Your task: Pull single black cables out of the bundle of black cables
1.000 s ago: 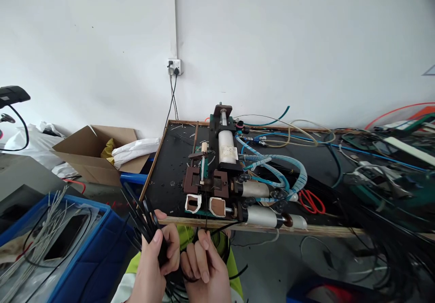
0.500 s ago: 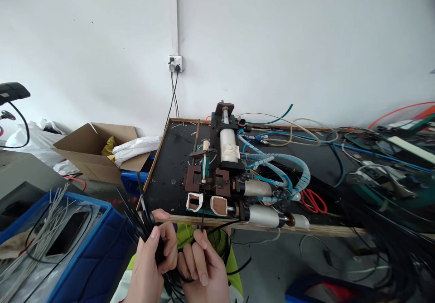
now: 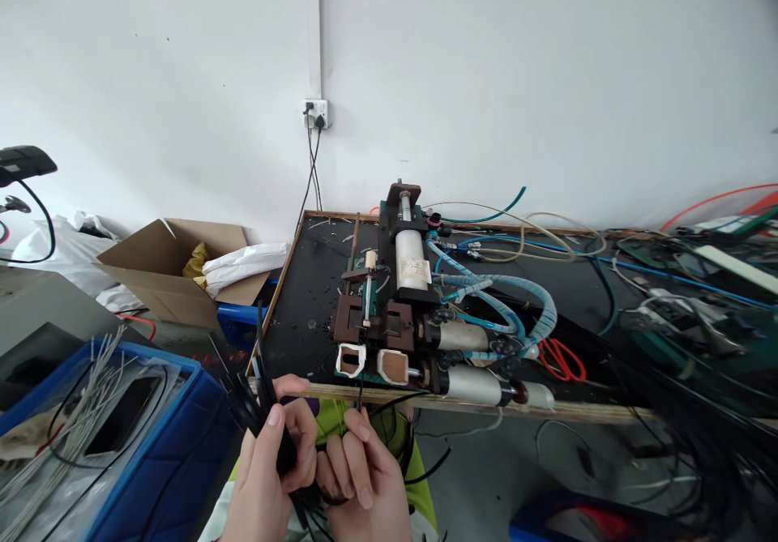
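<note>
Where the narrow bench [image 3: 288,335] met the pale wall [image 3: 498,64], its black top was framed by a wooden edge and dotted with small scraps. A wall socket [image 3: 316,113] with plugs in it sat above the bench's far left corner. On the bench stood a machine [image 3: 413,246] of white and grey cylinders, brown blocks and two white-rimmed pads at the front; blue-wrapped tubes [image 3: 538,307] looped off to its right, near a red cord [image 3: 562,361] and a long heap of black cables [image 3: 638,380]. To the left, an open cardboard box [image 3: 155,279] held a yellow wrapping, and a blue bin [image 3: 176,412] nearer the person held pale strands [image 3: 85,420] and a phone [image 3: 125,416]. Just below the bench's front edge, the left hand [image 3: 267,461] was closed round a bundle of black cables [image 3: 246,408], their ends fanning upward; beside it, the right hand [image 3: 368,469] pinched a dark cable [image 3: 361,398] between thumb and forefinger, its end pointing up toward the pads. Compared with a second before, the right fingertips and that cable had shifted leftward against the pads, the bundle fanned differently, and both grips were unchanged.
</note>
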A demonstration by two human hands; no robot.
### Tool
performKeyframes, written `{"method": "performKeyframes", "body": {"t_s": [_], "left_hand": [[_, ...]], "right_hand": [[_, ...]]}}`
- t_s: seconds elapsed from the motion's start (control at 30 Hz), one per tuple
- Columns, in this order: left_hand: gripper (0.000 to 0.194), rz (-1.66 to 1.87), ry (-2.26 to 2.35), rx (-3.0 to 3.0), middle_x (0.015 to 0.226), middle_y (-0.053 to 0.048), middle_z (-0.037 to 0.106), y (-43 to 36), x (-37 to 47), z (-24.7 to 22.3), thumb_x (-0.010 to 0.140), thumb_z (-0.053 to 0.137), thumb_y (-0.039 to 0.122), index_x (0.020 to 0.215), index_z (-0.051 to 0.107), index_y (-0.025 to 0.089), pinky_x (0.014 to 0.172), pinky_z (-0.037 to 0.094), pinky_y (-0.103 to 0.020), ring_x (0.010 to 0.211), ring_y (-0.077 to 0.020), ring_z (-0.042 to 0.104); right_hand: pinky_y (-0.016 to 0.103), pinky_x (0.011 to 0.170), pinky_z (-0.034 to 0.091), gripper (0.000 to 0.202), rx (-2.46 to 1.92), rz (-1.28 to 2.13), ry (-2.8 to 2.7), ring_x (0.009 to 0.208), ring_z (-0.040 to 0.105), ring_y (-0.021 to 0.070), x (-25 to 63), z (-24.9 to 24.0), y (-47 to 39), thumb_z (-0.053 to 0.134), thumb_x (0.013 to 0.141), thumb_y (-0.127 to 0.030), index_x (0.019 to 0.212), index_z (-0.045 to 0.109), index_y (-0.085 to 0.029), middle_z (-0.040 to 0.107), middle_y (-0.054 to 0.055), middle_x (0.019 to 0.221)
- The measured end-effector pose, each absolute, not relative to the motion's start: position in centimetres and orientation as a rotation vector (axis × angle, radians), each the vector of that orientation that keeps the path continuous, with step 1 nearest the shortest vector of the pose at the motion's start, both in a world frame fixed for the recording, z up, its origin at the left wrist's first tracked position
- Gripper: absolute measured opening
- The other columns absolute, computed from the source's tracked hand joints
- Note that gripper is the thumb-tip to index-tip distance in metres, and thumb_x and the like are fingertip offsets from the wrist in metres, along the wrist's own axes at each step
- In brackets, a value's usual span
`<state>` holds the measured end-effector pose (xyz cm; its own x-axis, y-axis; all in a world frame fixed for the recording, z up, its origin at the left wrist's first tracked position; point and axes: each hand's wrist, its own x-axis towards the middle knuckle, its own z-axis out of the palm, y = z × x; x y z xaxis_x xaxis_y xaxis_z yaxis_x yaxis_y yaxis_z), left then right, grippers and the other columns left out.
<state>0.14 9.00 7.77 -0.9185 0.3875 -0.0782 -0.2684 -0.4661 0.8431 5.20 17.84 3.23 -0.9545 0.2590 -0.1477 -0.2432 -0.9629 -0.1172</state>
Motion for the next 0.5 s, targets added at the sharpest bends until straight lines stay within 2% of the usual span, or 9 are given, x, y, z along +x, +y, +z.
{"method": "performKeyframes", "body": {"t_s": [0.17,0.3,0.5], "left_hand": [[0.039,2.392,1.482,0.066,0.056,0.008,0.047,9.31,0.99,8.70,0.102,0.062,0.052,0.126,0.062,0.021,0.046,0.025,-0.020,0.046,-0.0091,0.029],[0.029,2.391,1.482,0.058,0.051,0.009,0.044,9.18,1.21,8.30,0.101,0.064,0.051,0.108,0.058,0.024,0.045,0.025,-0.020,0.045,-0.0096,0.028],[0.037,2.288,1.435,0.033,0.049,0.011,0.043,8.82,0.98,8.01,0.095,0.070,0.058,0.102,0.057,0.024,0.043,0.026,-0.019,0.042,-0.0084,0.029]], "right_hand": [[0.024,0.046,0.023,0.029,-0.210,2.877,-0.136,0.045,0.004,0.0113,5.30,4.07,17.97,0.081,0.092,-0.036,0.076,0.064,-0.020,0.027,-0.014,0.038],[0.023,0.046,0.024,0.029,-0.205,2.873,-0.160,0.045,0.004,0.0116,5.31,4.19,17.89,0.082,0.092,-0.037,0.076,0.065,-0.020,0.026,-0.013,0.039],[0.023,0.044,0.026,0.030,-0.225,2.843,-0.263,0.045,0.007,0.0118,5.36,3.76,18.01,0.080,0.093,-0.042,0.075,0.066,-0.022,0.024,-0.013,0.040]]}}
